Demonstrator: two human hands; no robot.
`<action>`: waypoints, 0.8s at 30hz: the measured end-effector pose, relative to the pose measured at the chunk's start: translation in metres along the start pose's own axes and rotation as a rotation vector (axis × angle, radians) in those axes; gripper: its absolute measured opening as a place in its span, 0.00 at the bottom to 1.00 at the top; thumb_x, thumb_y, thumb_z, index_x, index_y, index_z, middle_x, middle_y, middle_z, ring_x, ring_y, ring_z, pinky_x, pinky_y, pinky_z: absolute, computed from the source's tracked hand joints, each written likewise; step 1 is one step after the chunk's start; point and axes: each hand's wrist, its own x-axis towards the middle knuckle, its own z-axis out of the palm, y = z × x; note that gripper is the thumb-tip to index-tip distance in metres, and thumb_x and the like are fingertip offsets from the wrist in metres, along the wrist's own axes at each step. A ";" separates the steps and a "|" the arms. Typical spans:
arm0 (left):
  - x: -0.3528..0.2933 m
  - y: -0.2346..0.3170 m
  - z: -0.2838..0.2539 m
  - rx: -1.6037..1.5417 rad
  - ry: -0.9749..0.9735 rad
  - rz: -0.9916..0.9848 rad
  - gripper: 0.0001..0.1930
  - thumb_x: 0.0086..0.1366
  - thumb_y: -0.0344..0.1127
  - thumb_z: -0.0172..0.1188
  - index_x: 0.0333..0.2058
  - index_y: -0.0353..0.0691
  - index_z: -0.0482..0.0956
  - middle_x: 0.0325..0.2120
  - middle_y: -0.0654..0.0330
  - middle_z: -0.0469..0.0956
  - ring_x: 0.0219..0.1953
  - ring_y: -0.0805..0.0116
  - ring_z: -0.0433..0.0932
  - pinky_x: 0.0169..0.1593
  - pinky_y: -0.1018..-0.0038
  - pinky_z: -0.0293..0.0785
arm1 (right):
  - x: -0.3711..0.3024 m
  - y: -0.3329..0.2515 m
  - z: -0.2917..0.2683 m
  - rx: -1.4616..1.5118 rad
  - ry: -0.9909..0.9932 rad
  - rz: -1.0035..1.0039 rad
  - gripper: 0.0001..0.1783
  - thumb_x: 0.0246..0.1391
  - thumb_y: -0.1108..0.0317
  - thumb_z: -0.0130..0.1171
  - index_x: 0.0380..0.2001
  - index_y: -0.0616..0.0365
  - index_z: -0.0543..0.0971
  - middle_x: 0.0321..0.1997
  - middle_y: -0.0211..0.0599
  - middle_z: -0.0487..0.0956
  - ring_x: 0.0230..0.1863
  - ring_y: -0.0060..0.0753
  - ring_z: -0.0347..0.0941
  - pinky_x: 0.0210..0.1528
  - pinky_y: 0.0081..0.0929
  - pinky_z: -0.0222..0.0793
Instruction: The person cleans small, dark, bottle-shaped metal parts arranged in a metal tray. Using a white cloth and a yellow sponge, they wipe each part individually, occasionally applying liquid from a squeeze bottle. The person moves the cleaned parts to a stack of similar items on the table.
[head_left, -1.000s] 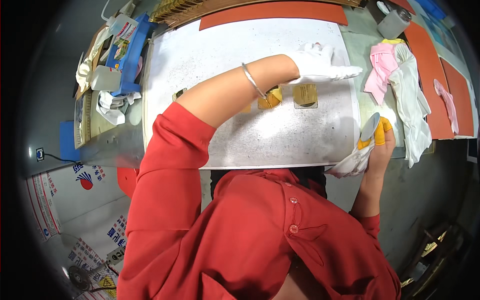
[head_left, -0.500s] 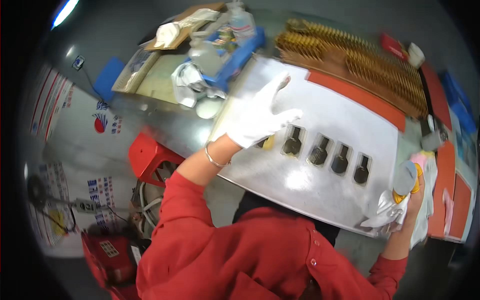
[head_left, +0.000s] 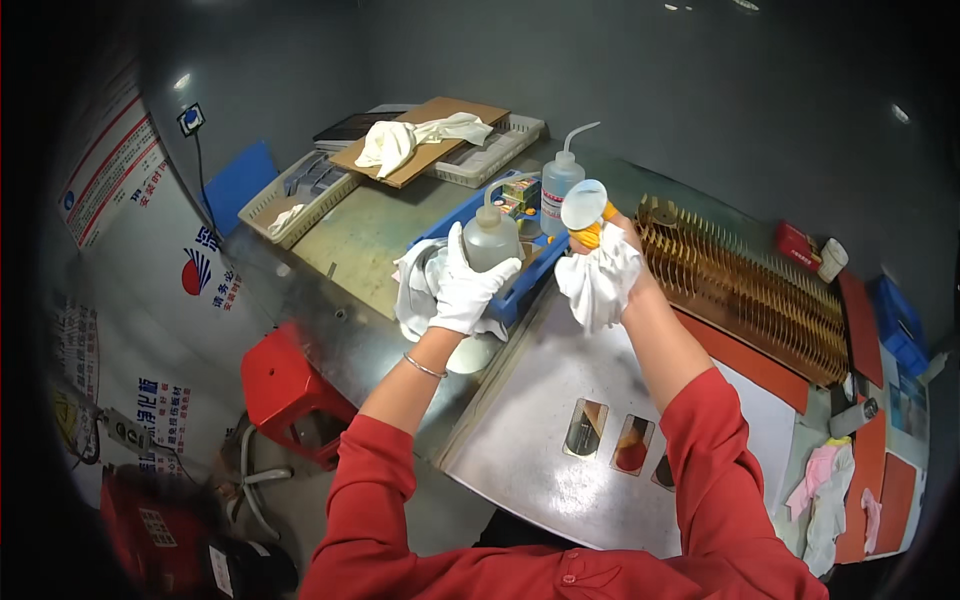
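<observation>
My left hand (head_left: 468, 290), in a white glove, is around the lower part of a translucent squeeze bottle (head_left: 492, 238) with a bent spout. Thumb and fingers lie on either side of it. My right hand (head_left: 627, 238) is closed around a crumpled white cloth (head_left: 600, 285) and a round pale disc (head_left: 584, 204) with orange-yellow pieces beside it. The exact kind of the disc cannot be made out. A second squeeze bottle (head_left: 560, 187) stands behind, near the disc. Below my right forearm, small rectangular glossy plates (head_left: 586, 428) lie on the white work surface (head_left: 520, 470); the forearm partly hides them.
A blue tray (head_left: 540, 268) with small boxes stands by the bottles. Grey cloth (head_left: 420, 300) lies at its left. A long rack of upright brown plates (head_left: 745, 285) runs along the far right. Cardboard (head_left: 405, 165) rests on white baskets. A red stool (head_left: 290, 385) stands at left.
My left hand has gone from above the plates to the squeeze bottle. My right hand has carried the cloth and disc from the right edge to near the bottles. The view has turned left.
</observation>
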 end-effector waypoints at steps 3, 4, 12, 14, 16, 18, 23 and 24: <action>0.004 0.005 -0.001 -0.029 -0.021 0.064 0.44 0.41 0.38 0.71 0.55 0.36 0.57 0.48 0.54 0.67 0.51 0.62 0.67 0.53 0.68 0.64 | 0.028 0.012 0.002 -0.020 -0.025 0.032 0.16 0.56 0.55 0.48 0.33 0.58 0.71 0.22 0.34 0.71 0.13 0.25 0.64 0.11 0.20 0.60; 0.003 0.011 -0.003 -0.066 -0.062 0.060 0.40 0.41 0.36 0.71 0.54 0.37 0.60 0.47 0.57 0.68 0.49 0.65 0.68 0.52 0.70 0.65 | 0.032 0.015 0.003 0.000 -0.035 0.025 0.15 0.56 0.56 0.48 0.33 0.59 0.71 0.23 0.35 0.72 0.13 0.25 0.64 0.12 0.19 0.60; 0.005 0.013 0.000 -0.020 0.011 0.003 0.32 0.40 0.36 0.70 0.46 0.38 0.67 0.40 0.58 0.73 0.42 0.66 0.73 0.46 0.70 0.70 | 0.052 0.014 0.007 -0.036 -0.093 0.035 0.15 0.56 0.57 0.49 0.35 0.59 0.71 0.26 0.36 0.74 0.16 0.25 0.68 0.13 0.18 0.63; 0.006 0.014 -0.001 -0.037 0.039 -0.018 0.33 0.38 0.39 0.71 0.44 0.39 0.69 0.38 0.57 0.74 0.40 0.63 0.74 0.45 0.69 0.70 | 0.057 0.014 0.005 -0.091 -0.102 0.009 0.15 0.56 0.57 0.50 0.35 0.59 0.71 0.27 0.36 0.74 0.17 0.25 0.69 0.13 0.18 0.63; 0.007 0.008 -0.001 -0.011 0.043 0.002 0.32 0.37 0.40 0.72 0.44 0.39 0.69 0.38 0.57 0.75 0.40 0.63 0.74 0.44 0.68 0.70 | 0.059 0.014 0.004 -0.060 -0.126 0.003 0.15 0.56 0.57 0.50 0.35 0.59 0.71 0.27 0.36 0.75 0.19 0.25 0.70 0.15 0.18 0.66; 0.007 0.006 -0.001 0.017 0.046 0.017 0.32 0.37 0.40 0.72 0.43 0.39 0.70 0.38 0.57 0.75 0.40 0.63 0.74 0.44 0.69 0.71 | 0.059 0.013 0.005 -0.021 -0.125 0.008 0.14 0.56 0.58 0.50 0.35 0.59 0.71 0.27 0.35 0.75 0.20 0.25 0.71 0.17 0.19 0.68; 0.004 0.016 -0.001 0.040 0.036 -0.002 0.28 0.40 0.33 0.70 0.42 0.39 0.70 0.38 0.59 0.74 0.40 0.68 0.73 0.44 0.71 0.70 | 0.063 0.011 0.001 0.027 -0.117 0.026 0.12 0.56 0.60 0.49 0.35 0.58 0.72 0.28 0.35 0.75 0.23 0.25 0.73 0.21 0.20 0.72; 0.004 0.018 -0.002 0.037 0.032 -0.007 0.28 0.40 0.34 0.70 0.43 0.39 0.70 0.38 0.59 0.74 0.40 0.67 0.73 0.44 0.71 0.70 | 0.063 0.011 0.002 0.009 -0.105 0.015 0.12 0.57 0.60 0.49 0.35 0.58 0.72 0.28 0.35 0.75 0.23 0.25 0.73 0.21 0.20 0.72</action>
